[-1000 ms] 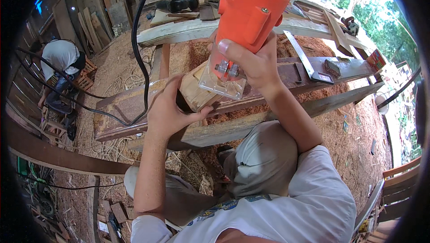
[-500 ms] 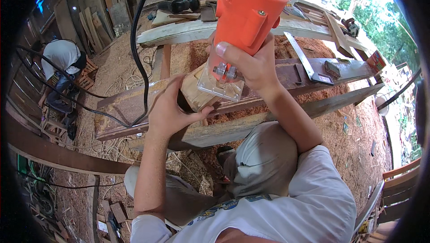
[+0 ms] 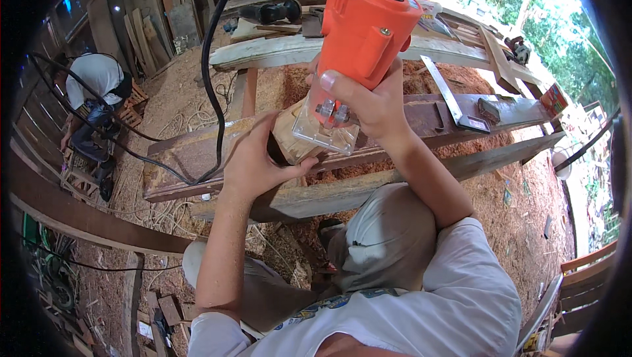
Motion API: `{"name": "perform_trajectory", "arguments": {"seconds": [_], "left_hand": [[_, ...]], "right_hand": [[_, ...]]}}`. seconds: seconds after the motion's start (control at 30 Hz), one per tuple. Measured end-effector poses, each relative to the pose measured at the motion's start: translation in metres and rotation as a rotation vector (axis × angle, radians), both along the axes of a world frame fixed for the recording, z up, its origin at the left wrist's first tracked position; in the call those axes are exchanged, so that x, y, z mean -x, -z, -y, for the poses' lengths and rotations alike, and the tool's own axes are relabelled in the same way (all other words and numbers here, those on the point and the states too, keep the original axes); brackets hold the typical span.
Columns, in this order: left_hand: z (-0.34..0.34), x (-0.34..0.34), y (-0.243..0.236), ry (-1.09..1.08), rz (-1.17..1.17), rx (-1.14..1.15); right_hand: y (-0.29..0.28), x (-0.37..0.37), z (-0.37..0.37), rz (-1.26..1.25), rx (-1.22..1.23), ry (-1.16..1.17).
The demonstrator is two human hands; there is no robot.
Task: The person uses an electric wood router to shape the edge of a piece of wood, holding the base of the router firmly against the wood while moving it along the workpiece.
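Observation:
My right hand [image 3: 365, 103] is wrapped round the lower body of an orange trim router [image 3: 368, 31], thumb across its front. The router's clear base plate [image 3: 322, 136] rests on a pale wooden block [image 3: 289, 150]. My left hand [image 3: 255, 163] grips the block from its left side, thumb along the near edge and fingers behind it. Under the block lies a reddish-brown plank [image 3: 187, 153]. The router bit is hidden behind the base and the block.
A black cord [image 3: 209, 74] loops down onto the plank's left part. Farther right on the plank lie a try square [image 3: 444, 90] and a small wood offcut [image 3: 488, 111]. A co-worker [image 3: 99, 90] bends low at the far left. Sawdust [image 3: 520, 173] covers the ground.
Both hands keep their grip, and the router stays on the block with hardly any shift. The whole view has moved slightly. The co-worker remains bent over.

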State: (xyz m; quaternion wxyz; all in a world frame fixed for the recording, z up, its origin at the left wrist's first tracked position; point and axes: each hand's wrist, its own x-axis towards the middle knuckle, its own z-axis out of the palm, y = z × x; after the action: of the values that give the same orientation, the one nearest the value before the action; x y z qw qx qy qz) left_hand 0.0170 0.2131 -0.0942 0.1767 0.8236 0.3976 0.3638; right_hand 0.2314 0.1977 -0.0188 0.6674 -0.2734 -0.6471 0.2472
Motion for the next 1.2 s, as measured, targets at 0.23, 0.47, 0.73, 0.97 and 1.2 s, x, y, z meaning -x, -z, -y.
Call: {"name": "perform_trajectory", "arguments": {"seconds": [0.23,0.47,0.73,0.97,1.2], "left_hand": [[0.000,0.000,-0.001,0.036,0.039,0.038],[-0.003,0.000,0.004,0.025,0.030,-0.008],[-0.003,0.000,0.000,0.050,0.043,-0.016],[-0.004,0.002,0.004,0.023,0.039,-0.020],[-0.003,0.000,0.005,0.042,0.050,0.030]], "right_hand": [[0.000,0.001,0.003,-0.010,0.020,-0.003],[0.006,-0.001,-0.006,0.024,-0.033,0.024],[0.005,0.000,-0.004,0.013,-0.033,0.001],[0.002,0.006,0.000,0.032,-0.041,-0.001],[0.005,0.000,0.004,0.114,-0.011,-0.030]]}}
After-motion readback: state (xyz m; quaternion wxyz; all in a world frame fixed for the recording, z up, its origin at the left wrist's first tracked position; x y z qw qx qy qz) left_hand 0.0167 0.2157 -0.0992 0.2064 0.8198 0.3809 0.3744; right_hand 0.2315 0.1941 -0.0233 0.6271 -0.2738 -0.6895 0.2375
